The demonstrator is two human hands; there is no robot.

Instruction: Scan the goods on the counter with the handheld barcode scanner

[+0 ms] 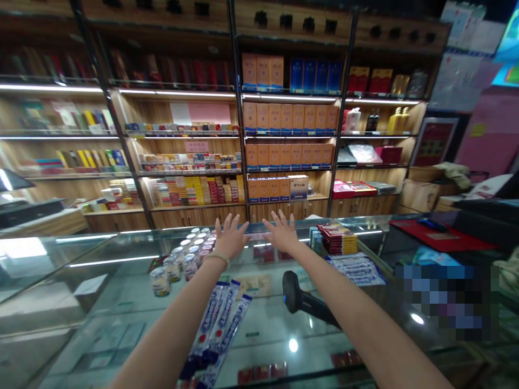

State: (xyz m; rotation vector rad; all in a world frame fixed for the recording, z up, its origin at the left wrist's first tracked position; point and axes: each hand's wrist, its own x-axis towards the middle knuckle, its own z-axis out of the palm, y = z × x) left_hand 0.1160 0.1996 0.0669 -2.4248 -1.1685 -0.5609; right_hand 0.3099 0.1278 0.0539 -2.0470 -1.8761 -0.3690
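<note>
Both arms reach forward over a glass display counter [259,319]. My left hand [231,237] has its fingers spread, with nothing in it, beside a cluster of small lidded jars [190,251]. My right hand [281,233] is likewise spread and holds nothing. To its right are a stack of red and yellow packets [338,239] and a pile of blue-and-white sachets [357,269]. Several long blue-and-white stick packs [222,319] lie by my left forearm. A black handheld barcode scanner [302,297] rests on the glass, its handle partly hidden by my right forearm.
Behind the counter stands a lit wooden shelf unit [239,119] filled with boxes and packs. Orange boxes [290,119] line its middle shelves. A red mat [441,235] lies on the counter at right, near a blurred-out patch. Another counter is at far left.
</note>
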